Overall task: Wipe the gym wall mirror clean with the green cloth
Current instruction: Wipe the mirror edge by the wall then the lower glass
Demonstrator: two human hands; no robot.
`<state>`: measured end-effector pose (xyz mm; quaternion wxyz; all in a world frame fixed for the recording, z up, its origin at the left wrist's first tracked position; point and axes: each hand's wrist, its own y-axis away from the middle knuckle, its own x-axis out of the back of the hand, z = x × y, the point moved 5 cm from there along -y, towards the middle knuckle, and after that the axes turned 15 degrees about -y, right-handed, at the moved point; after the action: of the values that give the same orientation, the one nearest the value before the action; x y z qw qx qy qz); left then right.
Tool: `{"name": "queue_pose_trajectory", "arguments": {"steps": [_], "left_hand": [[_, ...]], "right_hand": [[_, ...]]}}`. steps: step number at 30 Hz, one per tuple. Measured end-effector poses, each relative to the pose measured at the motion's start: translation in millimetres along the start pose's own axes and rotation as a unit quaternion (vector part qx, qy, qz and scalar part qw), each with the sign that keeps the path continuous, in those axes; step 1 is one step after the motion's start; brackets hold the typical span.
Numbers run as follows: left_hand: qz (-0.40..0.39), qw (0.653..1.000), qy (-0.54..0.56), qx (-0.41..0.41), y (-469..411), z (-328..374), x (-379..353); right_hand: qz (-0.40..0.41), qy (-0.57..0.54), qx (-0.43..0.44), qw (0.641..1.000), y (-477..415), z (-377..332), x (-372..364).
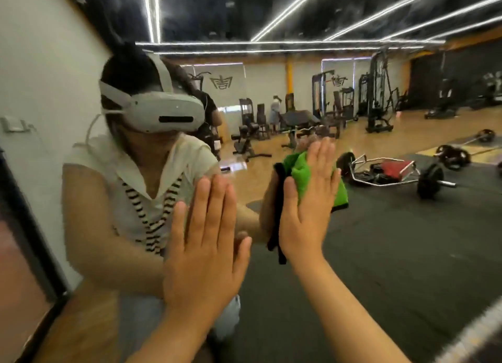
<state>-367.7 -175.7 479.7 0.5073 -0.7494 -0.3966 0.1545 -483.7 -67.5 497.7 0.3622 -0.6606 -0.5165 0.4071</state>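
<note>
Right grip (308,199) presses green cloth (300,165) against mirror (394,240).

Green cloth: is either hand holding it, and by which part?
The right hand presses the black-edged green cloth over its middle, flat against the wall mirror, with straight fingers, not gripping. The left hand holds nothing.
</note>
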Motion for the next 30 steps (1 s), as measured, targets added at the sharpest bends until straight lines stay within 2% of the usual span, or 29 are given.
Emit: {"name": "queue_pose_trajectory", "arguments": {"steps": [5, 9, 13, 15, 18, 21, 27, 30], "left_hand": [[-0.029, 1.0, 0.0, -0.011, -0.1, -1.7, 2.6], [-0.031, 0.999, 0.016, -0.02, -1.2, -1.0, 5.0], [-0.061, 0.994, 0.058, -0.069, 4.4, -1.7, 9.2], [-0.07, 0.985, 0.097, -0.122, 10.2, 2.6, 19.0], [-0.021, 0.966, 0.111, -0.231, -5.8, 12.0, 42.9], [0.003, 0.973, 0.064, -0.222, -69.6, 3.6, 46.3], [0.009, 0.952, -0.003, -0.306, -125.8, -1.9, 30.9], [0.03, 0.947, -0.028, -0.32, -122.6, -1.6, 23.9]], "right_hand": [[0.055, -0.012, -0.073, 0.996, -27.7, -8.7, -0.8], [0.068, -0.046, -0.104, 0.991, -35.8, -3.5, 3.5], [0.083, -0.067, -0.202, 0.974, 4.6, -2.2, 3.4], [0.043, -0.067, -0.227, 0.971, 25.4, -8.4, 1.3], [-0.028, -0.068, -0.221, 0.972, 33.1, -8.1, 8.3], [-0.061, -0.082, -0.224, 0.969, 28.9, -7.2, 12.5], [-0.016, -0.149, -0.233, 0.961, -21.3, -28.4, 6.1], [-0.028, -0.139, -0.182, 0.973, -48.5, -34.8, -2.9]]}}
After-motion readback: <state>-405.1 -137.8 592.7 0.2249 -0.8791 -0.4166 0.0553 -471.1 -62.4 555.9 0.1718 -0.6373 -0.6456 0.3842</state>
